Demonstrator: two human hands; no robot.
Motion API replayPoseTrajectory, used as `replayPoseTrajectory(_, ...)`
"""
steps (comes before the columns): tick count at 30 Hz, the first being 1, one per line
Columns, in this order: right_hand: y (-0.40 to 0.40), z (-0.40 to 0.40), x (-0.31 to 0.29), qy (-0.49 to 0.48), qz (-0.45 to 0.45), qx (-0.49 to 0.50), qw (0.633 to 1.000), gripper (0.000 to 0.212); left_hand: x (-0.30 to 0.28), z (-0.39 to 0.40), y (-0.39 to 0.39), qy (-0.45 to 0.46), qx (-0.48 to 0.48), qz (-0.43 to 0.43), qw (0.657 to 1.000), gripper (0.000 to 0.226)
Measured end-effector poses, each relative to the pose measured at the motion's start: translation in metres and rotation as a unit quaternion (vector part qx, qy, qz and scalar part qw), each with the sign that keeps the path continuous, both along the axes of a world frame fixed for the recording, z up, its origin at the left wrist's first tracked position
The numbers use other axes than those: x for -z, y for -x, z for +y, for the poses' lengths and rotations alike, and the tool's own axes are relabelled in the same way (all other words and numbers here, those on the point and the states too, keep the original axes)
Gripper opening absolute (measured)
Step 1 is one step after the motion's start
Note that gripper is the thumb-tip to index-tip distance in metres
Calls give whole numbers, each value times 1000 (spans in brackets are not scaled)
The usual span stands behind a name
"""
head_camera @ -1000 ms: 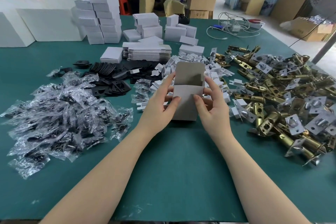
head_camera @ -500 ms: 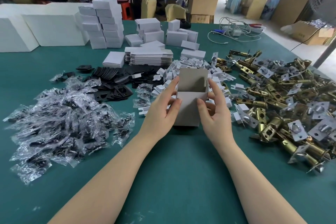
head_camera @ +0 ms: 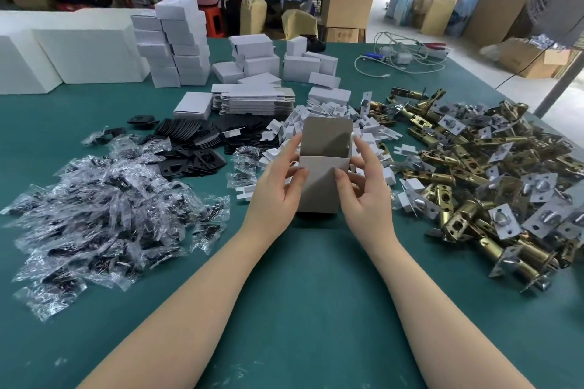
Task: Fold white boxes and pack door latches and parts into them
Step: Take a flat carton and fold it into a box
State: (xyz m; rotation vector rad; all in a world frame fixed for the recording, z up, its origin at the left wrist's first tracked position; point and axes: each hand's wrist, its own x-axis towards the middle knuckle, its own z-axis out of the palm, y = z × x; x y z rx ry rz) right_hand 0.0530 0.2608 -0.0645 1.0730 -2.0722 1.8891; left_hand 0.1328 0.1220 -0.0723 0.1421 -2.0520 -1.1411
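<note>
Box [head_camera: 319,186] base — behind hands [head_camera: 278,196]

Your green counter [head_camera: 300,294] carries clear parts bags [head_camera: 104,215] at left, black plates [head_camera: 189,148] and flat white boxes [head_camera: 252,101] behind, folded boxes [head_camera: 177,47] stacked farther back, brass latches [head_camera: 493,174] at right.

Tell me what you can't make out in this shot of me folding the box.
- Head view: the box bottom, hidden by its front wall and both hands.
- Left hand fingers behind the box, hidden by the cardboard.
- Contents of the plastic bags: too small, blurred by glare.
- Latches at the right edge, cut off by the frame.
</note>
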Motion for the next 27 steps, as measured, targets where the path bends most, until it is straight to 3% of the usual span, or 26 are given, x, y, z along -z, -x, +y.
replayPoseTrajectory(5, 13, -9, -3, -2, 24, -12, 1000, 49, -6, -5, 12, 18, 13, 15, 1000, 52)
replayPoseTrajectory(9, 27, -16, -5, -41, 33, -19, 998, 52, -12, -15, 21, 15, 35, -28, 999, 57)
replayPoseTrajectory(14, 35, -17, -11, -72, 7, -36, 997, 61, -21, -30, 22, 11, 114, -122, 986, 103)
replayPoseTrajectory(20, 38, -3, 0, -149, 26, -122, 981, 104, -13, -41, 14, 47, 167, -149, 973, 113)
replayPoseTrajectory(23, 45, -9, -2, -182, 50, -110, 976, 113, -17, -42, 21, 78, 127, -176, 973, 116)
replayPoseTrajectory(27, 59, -23, -9, -194, 57, -94, 975, 107, -20, -46, 41, 107, 85, -186, 973, 114)
